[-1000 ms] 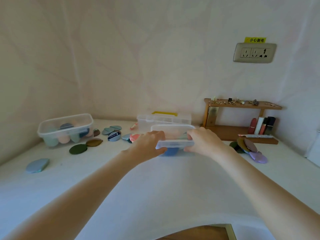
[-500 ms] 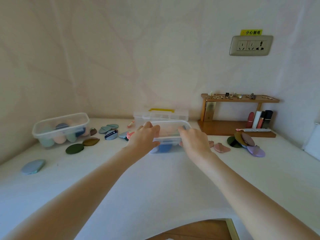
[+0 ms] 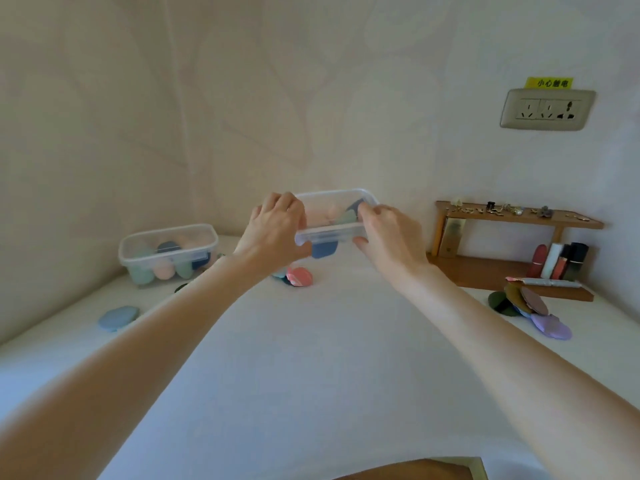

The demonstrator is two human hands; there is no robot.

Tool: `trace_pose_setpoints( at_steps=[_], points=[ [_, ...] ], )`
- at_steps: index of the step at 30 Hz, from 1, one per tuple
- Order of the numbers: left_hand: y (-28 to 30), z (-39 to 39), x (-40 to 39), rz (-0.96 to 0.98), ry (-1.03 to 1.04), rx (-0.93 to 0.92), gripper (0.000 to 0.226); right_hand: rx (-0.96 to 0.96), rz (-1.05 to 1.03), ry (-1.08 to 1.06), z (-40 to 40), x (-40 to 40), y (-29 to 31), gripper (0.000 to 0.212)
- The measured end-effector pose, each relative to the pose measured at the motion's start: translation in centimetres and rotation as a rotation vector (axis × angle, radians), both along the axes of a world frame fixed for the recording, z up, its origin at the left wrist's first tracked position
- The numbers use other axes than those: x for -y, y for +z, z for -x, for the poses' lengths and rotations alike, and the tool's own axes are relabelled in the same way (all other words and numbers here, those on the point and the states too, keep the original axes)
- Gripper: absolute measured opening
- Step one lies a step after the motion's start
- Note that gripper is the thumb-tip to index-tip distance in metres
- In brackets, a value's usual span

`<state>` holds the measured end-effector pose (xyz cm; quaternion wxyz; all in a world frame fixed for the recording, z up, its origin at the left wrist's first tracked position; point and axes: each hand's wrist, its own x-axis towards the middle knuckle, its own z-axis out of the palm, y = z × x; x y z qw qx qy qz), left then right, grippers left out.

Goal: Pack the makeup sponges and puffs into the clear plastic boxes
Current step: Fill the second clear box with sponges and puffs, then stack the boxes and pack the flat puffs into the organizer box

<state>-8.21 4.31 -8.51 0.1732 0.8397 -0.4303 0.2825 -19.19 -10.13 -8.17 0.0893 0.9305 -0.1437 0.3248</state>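
Gripping a clear plastic box (image 3: pixel 337 216) by its two ends, a person's left hand (image 3: pixel 273 233) and right hand (image 3: pixel 389 239) hold it raised above the white table (image 3: pixel 311 375), fingers curled over the rim and thumbs beneath. Pink, green and blue sponges (image 3: pixel 341 216) sit inside. Directly below lies a pink puff (image 3: pixel 300 276). To the left, a second box (image 3: pixel 168 252) of sponges stands by the corner wall, a blue puff (image 3: pixel 118 318) nearer the table's edge. To the right, stacked puffs (image 3: pixel 530 308) lie before a wooden shelf (image 3: pixel 512 271) holding lipsticks (image 3: pixel 557 259). The near tabletop spreads open between the forearms.
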Motion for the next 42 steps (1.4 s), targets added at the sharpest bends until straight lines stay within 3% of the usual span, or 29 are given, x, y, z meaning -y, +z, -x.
trace_pose_setpoints(
  at_steps=[5,11,15,19,22,24,25,29,31,34,37,40,42],
  points=[
    [2.8,-4.6,-5.3,0.072,0.134,-0.018,0.035,0.04,-0.06,0.119,-7.0,-4.0,2.8,0.035],
    [2.6,-9.7,-11.6,0.098,0.349,-0.099,0.032,0.034,-0.158,0.325,-15.5,-9.5,2.0,0.032],
    [-0.1,-12.4,-15.1,0.193,0.527,-0.314,0.04,-0.039,-0.193,0.406,-20.3,-13.0,-0.2,0.031],
    [-2.7,-14.1,-16.1,0.559,0.632,-0.695,0.062,-0.011,-0.233,0.51,-22.8,-14.7,-1.9,0.035],
    [-4.4,-15.3,-15.8,0.782,0.565,-1.008,0.071,0.021,-0.506,0.575,-23.4,-12.9,-1.5,0.04],
    [-5.1,-15.5,-15.2,0.913,0.425,-1.15,0.059,0.144,-0.754,0.532,-23.8,-10.3,-1.6,0.032],
    [-5.4,-15.4,-14.8,0.97,0.367,-1.206,0.05,0.115,-0.819,0.467,-24.2,-9.0,-2.1,0.029],
    [-5.7,-15.5,-13.7,1.106,0.203,-1.349,0.042,-0.469,-0.791,0.363,-27.5,-7.8,-5.6,0.053],
    [-5.4,-14.8,-13.2,1.144,0.149,-1.443,0.041,-0.596,-0.772,0.442,-28.7,-8.7,-6.7,0.058],
    [-5.3,-14.3,-12.2,1.205,0.113,-1.541,0.042,-0.666,-0.775,0.539,-29.8,-9.4,-7.5,0.055],
    [-5.3,-15.0,-11.5,1.256,0.128,-1.524,0.042,-0.702,-0.742,0.474,-29.9,-8.7,-7.9,0.043],
    [-4.8,-15.8,-11.0,1.356,0.156,-1.536,0.013,-0.623,-0.8,0.374,-29.8,-8.0,-7.7,0.025],
    [-4.3,-16.3,-10.6,1.402,0.147,-1.543,0.006,-0.633,-0.833,0.35,-29.5,-7.5,-7.3,0.023]
  ],
)
